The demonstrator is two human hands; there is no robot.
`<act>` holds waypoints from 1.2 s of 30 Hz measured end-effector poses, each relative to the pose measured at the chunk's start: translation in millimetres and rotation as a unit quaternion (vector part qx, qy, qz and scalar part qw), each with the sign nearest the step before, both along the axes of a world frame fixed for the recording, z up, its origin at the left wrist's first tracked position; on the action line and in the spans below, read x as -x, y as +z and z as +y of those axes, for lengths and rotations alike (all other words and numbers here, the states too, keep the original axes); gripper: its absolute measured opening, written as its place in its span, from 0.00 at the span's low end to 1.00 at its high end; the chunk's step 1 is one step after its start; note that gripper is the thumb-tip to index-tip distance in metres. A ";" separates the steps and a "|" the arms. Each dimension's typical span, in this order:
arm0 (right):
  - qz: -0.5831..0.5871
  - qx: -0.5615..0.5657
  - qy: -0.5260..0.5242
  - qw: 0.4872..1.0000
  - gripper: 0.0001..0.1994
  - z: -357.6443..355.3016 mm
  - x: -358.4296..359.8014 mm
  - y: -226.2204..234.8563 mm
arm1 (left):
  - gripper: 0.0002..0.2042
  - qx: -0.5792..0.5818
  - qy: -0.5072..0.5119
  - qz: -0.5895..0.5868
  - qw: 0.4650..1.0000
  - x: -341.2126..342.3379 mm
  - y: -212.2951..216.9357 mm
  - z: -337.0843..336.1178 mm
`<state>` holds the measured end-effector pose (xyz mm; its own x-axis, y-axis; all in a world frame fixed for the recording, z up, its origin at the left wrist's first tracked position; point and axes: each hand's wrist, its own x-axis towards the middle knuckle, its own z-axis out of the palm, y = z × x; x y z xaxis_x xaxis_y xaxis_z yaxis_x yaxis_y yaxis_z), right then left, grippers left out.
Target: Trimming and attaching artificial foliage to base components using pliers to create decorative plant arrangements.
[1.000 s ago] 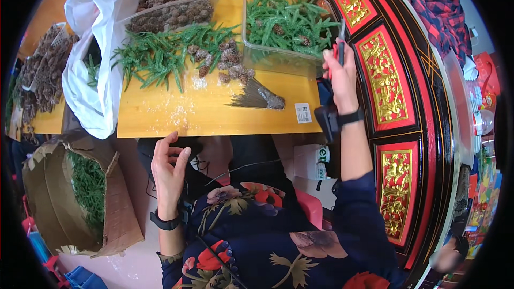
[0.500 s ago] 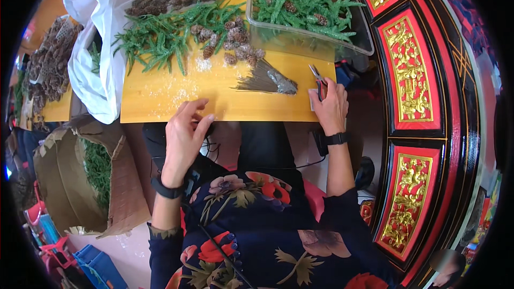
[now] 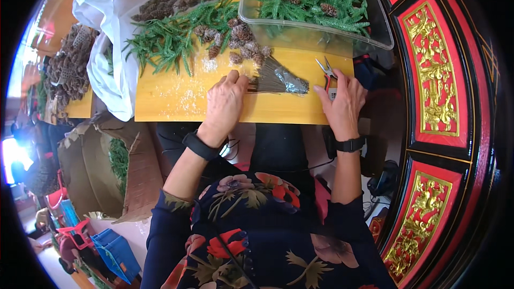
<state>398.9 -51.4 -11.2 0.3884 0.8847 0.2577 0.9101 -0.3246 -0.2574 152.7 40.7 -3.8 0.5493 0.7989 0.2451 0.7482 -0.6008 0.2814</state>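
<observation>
- The left hand (image 3: 224,103) is laid palm down on the yellow tabletop (image 3: 176,96), its fingers held loosely together and stretched toward the near end of a bundle of thin grey wires (image 3: 278,79); the fingertips touch or nearly touch the wire ends, and whether any wire is pinched cannot be told, since the fingertips are seen only from the back.
- The bundle is fanned out flat on the table between the two hands, its right end wrapped in something dark grey.
- The right hand (image 3: 342,104) is set at the right edge of the table, fingers curled about the red handles of a small pair of pliers (image 3: 327,73); only the metal jaws and a bit of handle are seen, the rest being covered by the hand.
- A heap of pine cones (image 3: 238,40) and green sprigs (image 3: 171,37) is spread on the far side of the table, just beyond the left hand.
- A clear plastic bin (image 3: 321,35) of green sprigs is placed far right; its far rim is cut off by the picture's edge.
- A white bag (image 3: 110,59) is draped over the table's left edge, its contents hidden.
- A brown paper sack (image 3: 99,168) stands near left on the floor, its inside only partly visible.
</observation>
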 end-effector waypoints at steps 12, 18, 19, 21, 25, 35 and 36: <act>0.200 -0.213 0.094 0.952 0.09 11.6 18.9 11.3 | 0.03 0.094 0.008 -0.039 0.995 -10.7 9.9 4.6; 0.295 -0.188 0.136 0.927 0.05 21.2 37.8 -8.7 | 0.05 0.090 0.043 -0.013 0.995 -9.3 2.8 6.6; 0.296 -0.187 0.136 0.927 0.05 22.2 38.8 -10.5 | 0.06 0.084 0.045 -0.010 0.995 -8.8 1.3 7.4; 0.299 -0.163 0.140 0.930 0.06 24.6 39.9 -14.3 | 0.06 0.092 0.048 -0.023 0.994 -9.2 -2.4 9.8; 0.291 -0.175 0.144 0.930 0.09 34.3 47.4 -19.0 | 0.06 0.114 0.051 -0.044 0.991 -12.3 -4.9 14.4; 0.274 -0.192 0.168 0.927 0.11 48.9 43.8 -32.7 | 0.04 0.045 -0.023 -0.017 0.999 -18.3 4.9 13.0; 0.267 -0.192 0.179 0.927 0.10 49.3 43.0 -33.0 | 0.04 0.045 -0.022 -0.017 0.999 -18.2 4.4 12.8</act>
<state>355.9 -2.0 -44.2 0.2516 0.8639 0.4362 0.6511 0.1824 -0.7368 170.9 53.6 0.7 0.5777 0.7933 0.1922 0.7104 -0.6046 0.3603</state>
